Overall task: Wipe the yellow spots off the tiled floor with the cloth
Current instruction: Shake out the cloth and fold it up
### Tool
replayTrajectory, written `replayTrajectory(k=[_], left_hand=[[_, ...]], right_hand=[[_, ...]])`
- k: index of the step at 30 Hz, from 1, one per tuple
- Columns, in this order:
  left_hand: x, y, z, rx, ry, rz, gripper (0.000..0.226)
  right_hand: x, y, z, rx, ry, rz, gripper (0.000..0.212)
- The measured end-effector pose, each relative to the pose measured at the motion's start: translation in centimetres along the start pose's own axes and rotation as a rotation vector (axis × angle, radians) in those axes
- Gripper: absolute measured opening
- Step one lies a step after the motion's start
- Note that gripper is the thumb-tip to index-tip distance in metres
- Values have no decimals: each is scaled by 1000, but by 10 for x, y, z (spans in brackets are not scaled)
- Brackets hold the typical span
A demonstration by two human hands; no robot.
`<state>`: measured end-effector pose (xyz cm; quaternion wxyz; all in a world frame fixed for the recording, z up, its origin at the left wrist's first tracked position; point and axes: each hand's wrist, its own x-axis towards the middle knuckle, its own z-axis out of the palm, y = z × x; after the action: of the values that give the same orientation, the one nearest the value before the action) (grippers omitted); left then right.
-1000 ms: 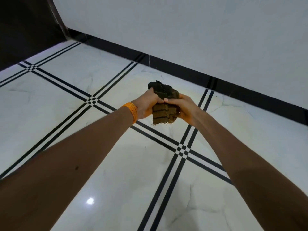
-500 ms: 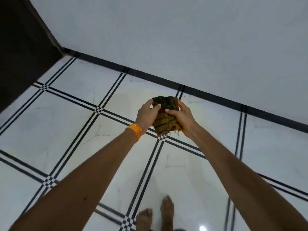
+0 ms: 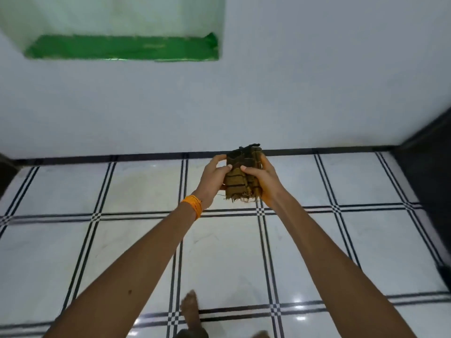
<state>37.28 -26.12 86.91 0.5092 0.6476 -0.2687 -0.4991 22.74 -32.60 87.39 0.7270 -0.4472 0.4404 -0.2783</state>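
A folded brown cloth point(image 3: 240, 178) with dark stripes and a frayed lower edge is held up in the air between both hands, in front of the wall's base. My left hand point(image 3: 213, 180) grips its left side, thumb on the front. My right hand point(image 3: 262, 180) grips its right side the same way. An orange thread band point(image 3: 192, 206) circles my left wrist. Below lies the white tiled floor point(image 3: 136, 242) with black double lines. A faint yellowish patch point(image 3: 148, 176) shows on the tile left of my hands.
A white wall point(image 3: 292, 81) with a black skirting strip stands ahead, with a green-floored niche point(image 3: 122, 47) high at the left. A dark surface point(image 3: 429, 181) borders the floor at the right. My bare foot point(image 3: 191, 311) stands at the bottom centre.
The view has swung to face the wall squarely and lifted, bringing the green niche into sight. Both hands keep their hold on the cloth, now further right in the frame.
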Motion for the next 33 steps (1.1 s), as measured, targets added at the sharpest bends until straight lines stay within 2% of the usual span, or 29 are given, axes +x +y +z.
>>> replayTrajectory(k=[6, 11, 14, 18, 26, 31, 33], left_hand=[[-49, 9, 168, 12, -182, 20, 32], [-112, -8, 341, 86, -438, -20, 33], [-138, -16, 411, 132, -542, -29, 34], [-182, -33, 529, 222, -796, -57, 35], [-266, -82, 719, 361, -1253, -124, 40], [-333, -117, 842, 480, -1532, -141, 41], [-359, -130, 880, 545, -1596, -119, 38]], right_hand=[[-100, -23, -143, 73, 170, -74, 44], [-215, -20, -295, 189, 422, -120, 50], [-263, -11, -351, 243, 534, -139, 50], [-345, 1, -443, 350, 739, -181, 51], [-484, 39, -578, 552, 1026, -252, 69], [-573, 63, -651, 686, 1200, -315, 69], [-600, 75, -674, 734, 1255, -333, 73]])
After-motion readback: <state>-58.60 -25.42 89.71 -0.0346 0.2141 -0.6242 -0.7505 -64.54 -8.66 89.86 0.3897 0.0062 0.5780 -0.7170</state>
